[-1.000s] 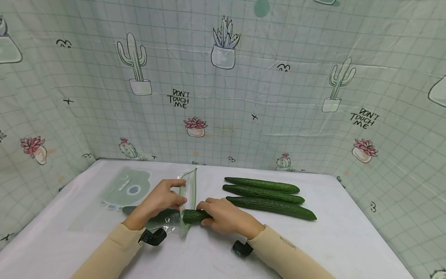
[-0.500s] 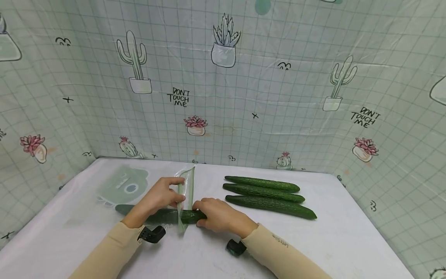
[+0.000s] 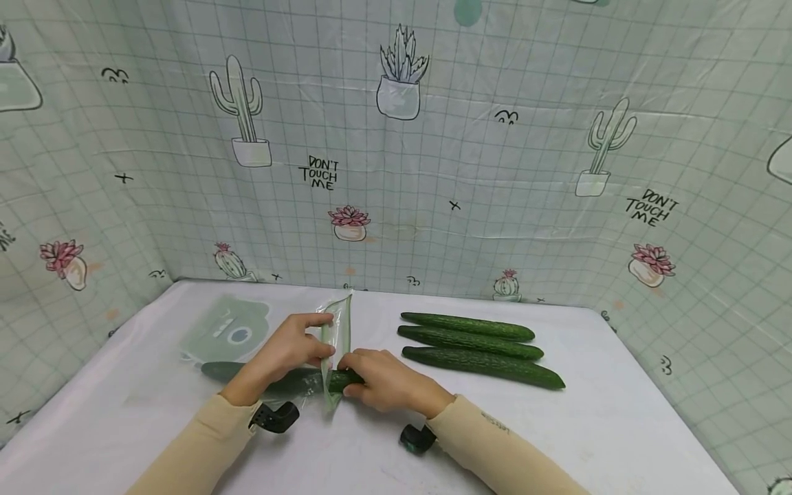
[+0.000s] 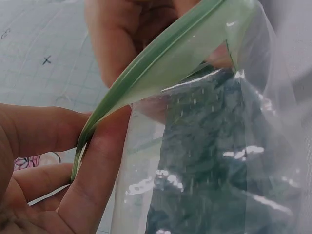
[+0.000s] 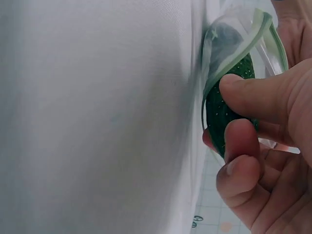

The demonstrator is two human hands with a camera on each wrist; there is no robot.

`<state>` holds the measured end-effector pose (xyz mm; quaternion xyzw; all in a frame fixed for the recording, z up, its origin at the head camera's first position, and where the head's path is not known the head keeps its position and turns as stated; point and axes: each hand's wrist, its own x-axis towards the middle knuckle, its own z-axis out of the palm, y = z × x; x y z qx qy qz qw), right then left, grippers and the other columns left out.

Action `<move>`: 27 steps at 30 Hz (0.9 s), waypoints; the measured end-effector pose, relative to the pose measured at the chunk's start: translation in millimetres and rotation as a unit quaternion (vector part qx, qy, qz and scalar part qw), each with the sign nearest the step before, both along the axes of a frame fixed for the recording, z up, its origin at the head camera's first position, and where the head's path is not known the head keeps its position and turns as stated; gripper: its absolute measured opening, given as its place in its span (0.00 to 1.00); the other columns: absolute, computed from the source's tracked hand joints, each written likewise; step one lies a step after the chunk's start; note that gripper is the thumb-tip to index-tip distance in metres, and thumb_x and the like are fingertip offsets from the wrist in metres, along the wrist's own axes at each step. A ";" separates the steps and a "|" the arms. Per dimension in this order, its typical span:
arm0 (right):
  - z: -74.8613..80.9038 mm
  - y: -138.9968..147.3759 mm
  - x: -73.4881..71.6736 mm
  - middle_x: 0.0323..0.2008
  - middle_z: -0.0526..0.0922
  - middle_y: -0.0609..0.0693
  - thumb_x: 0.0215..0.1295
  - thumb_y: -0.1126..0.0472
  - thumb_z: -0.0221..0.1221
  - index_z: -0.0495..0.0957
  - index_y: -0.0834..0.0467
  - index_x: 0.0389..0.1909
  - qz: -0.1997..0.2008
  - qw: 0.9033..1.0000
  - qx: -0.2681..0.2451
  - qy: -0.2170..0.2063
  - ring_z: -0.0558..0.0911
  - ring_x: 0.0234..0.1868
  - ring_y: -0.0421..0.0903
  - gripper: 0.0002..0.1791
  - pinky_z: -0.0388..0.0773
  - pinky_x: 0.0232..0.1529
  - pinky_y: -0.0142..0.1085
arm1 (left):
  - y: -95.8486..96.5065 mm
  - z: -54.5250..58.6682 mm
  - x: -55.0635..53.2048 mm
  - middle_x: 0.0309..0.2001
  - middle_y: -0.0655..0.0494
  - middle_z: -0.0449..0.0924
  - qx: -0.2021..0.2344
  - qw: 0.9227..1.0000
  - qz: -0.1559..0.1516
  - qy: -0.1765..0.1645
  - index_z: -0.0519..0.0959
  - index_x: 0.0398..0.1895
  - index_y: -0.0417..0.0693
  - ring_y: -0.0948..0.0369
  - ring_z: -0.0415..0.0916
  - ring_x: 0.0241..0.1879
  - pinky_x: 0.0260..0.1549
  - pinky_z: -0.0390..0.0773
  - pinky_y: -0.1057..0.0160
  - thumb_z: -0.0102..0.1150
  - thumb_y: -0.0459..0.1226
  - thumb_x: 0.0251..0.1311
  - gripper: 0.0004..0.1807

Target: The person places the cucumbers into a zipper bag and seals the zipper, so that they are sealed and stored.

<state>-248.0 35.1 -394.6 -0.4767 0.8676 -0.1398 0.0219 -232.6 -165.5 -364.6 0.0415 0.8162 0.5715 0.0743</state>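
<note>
We see a cucumber lying mostly inside a clear bag, its end jutting out. The right hand pinches that end; the left hand's fingers pinch the green rim. Rightward, three cucumbers lie together.

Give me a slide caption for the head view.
Left hand holds a clear bag at its mouth, right hand grips the cucumber partly inside; three cucumbers lie nearby.

Pale gridded backdrop with printed potted plants behind a white table.
</note>
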 end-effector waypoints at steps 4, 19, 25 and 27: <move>-1.6 -4.3 -5.2 0.45 0.81 0.42 0.62 0.56 0.64 0.78 0.54 0.51 -0.008 0.999 -0.013 -0.042 0.77 0.46 0.35 0.17 0.74 0.48 0.30 | -0.6 -0.6 -0.4 0.49 0.32 0.78 0.002 1.000 0.000 0.000 0.63 0.67 0.33 0.54 0.81 0.30 0.32 0.83 0.55 0.62 0.25 0.54 0.35; -6.5 7.2 -31.0 0.34 0.81 0.39 0.57 0.64 0.62 0.77 0.52 0.53 0.009 0.974 -0.038 -0.222 0.75 0.21 0.33 0.21 0.73 0.26 0.27 | -4.4 0.6 1.0 0.56 0.31 0.73 -0.023 1.000 -0.009 -0.004 0.65 0.66 0.31 0.56 0.81 0.30 0.32 0.83 0.55 0.63 0.25 0.54 0.34; -7.6 10.1 -33.8 0.45 0.80 0.40 0.59 0.62 0.63 0.77 0.54 0.53 -0.005 0.969 -0.041 -0.242 0.79 0.30 0.34 0.19 0.76 0.30 0.28 | -5.5 1.1 1.0 0.58 0.31 0.71 -0.018 1.000 -0.012 0.000 0.64 0.66 0.30 0.55 0.81 0.30 0.32 0.83 0.54 0.63 0.25 0.54 0.34; -7.1 10.2 -33.7 0.44 0.80 0.41 0.60 0.61 0.63 0.77 0.53 0.53 0.007 0.968 -0.042 -0.246 0.80 0.29 0.34 0.19 0.76 0.30 0.29 | -5.5 1.1 0.8 0.59 0.30 0.69 -0.017 1.000 -0.011 -0.001 0.64 0.66 0.30 0.55 0.81 0.30 0.32 0.83 0.54 0.63 0.25 0.54 0.34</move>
